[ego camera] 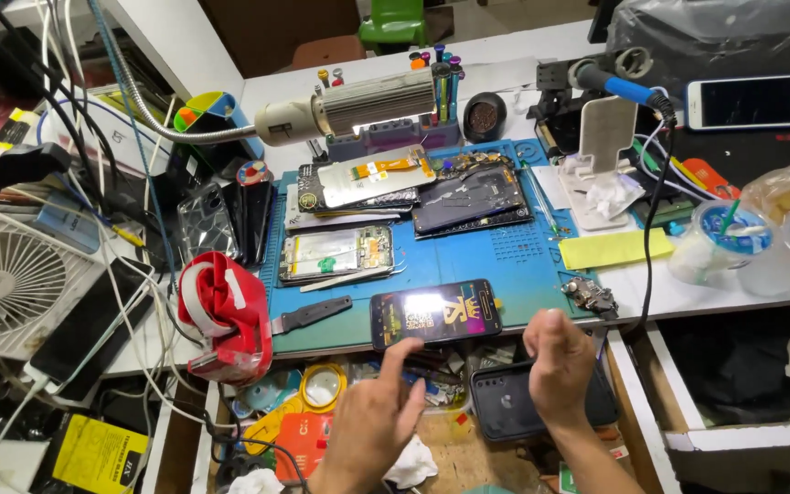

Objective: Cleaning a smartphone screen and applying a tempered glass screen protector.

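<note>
1. Left hand [372, 423]: loosely open, holding nothing, forefinger stretched up to the near edge of the lit smartphone [435, 314].
2. Right hand [560, 361]: fingers curled loosely, empty, just right of and below that phone, hovering over a dark phone case [505, 409].
3. Seemingly assembled and powered on already; case not yet fitted.
4. Beyond the fingertips: opened phones [336, 252] on the blue mat [514, 252].
</note>
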